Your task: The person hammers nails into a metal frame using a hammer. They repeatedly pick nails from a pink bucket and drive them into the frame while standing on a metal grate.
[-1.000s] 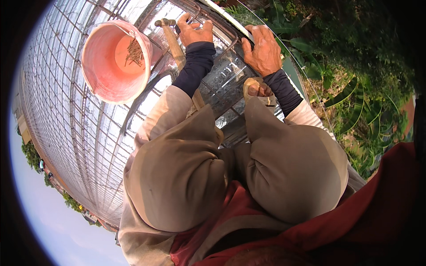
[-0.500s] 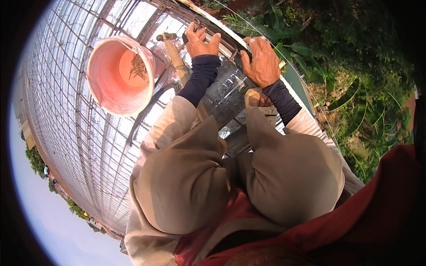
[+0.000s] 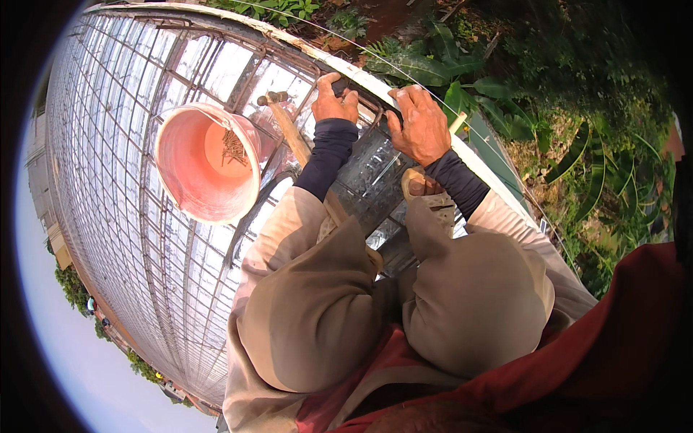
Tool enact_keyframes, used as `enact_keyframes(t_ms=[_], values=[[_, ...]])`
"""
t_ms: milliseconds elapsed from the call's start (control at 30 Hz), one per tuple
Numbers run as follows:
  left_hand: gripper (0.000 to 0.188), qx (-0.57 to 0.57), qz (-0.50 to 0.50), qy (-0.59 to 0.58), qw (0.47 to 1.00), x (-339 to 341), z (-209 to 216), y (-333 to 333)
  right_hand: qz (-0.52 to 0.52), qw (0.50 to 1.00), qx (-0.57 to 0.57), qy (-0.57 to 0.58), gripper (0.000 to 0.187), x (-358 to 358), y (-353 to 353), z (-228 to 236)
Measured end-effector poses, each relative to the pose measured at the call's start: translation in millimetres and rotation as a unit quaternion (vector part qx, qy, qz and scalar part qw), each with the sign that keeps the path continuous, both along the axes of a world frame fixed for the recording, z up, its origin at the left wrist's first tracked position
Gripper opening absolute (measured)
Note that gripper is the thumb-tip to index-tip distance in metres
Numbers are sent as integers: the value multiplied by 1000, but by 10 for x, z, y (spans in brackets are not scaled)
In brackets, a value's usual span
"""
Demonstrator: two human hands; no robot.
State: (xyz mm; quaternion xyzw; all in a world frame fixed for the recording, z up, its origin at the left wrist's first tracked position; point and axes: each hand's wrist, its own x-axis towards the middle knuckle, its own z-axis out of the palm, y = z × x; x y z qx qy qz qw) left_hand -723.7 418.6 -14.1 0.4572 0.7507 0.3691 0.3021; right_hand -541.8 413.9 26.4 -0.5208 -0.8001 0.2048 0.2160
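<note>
"Where is the left hand point(image 3: 336, 108)?"

"It is close to the long pale board point(image 3: 369, 84) at the edge. Its finger and thumb are bent, and a small dark lump point(image 3: 339, 86) shows between them."

"Is it holding the lump?"

"I can't tell. The lump is right by the fingertips, but I can't see if they pinch it."

"And the right hand point(image 3: 421, 130)?"

"It is on the pale board, to the right of the other hand. I can't tell if it squeezes the board or just leans on it."

"What is beside the left hand?"

"A hammer point(image 3: 289, 130) with a wooden handle. Its head is to the left of the hand, and the handle goes down behind the dark cuff point(image 3: 328, 151)."

"What is that big pink thing?"

"A bucket point(image 3: 188, 180), to the left of the hammer. We can see inside it, and there is a bunch of thin brown nails point(image 3: 234, 149)."

"What is under the bucket?"

"Lots of crossed metal rods, over shiny sheets point(image 3: 216, 68)."

"And past the board?"

"A thin string point(image 3: 364, 50) and big green leaves point(image 3: 498, 88)."
</note>
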Motion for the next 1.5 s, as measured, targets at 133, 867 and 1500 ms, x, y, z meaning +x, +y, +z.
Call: enact_keyframes(t_ms=[133,867,1500], values=[[40,24,-93,107,990,-93,-143,14,-1,1000,-9,-8,36,-9,8,23],[49,-173,-225,271,920,112,207,-232,0,1000,11,5,34,15,-4,-43],[31,-13,185,-403,896,-592,8,-38,1,1000,28,0,34,23,-10,-70]])
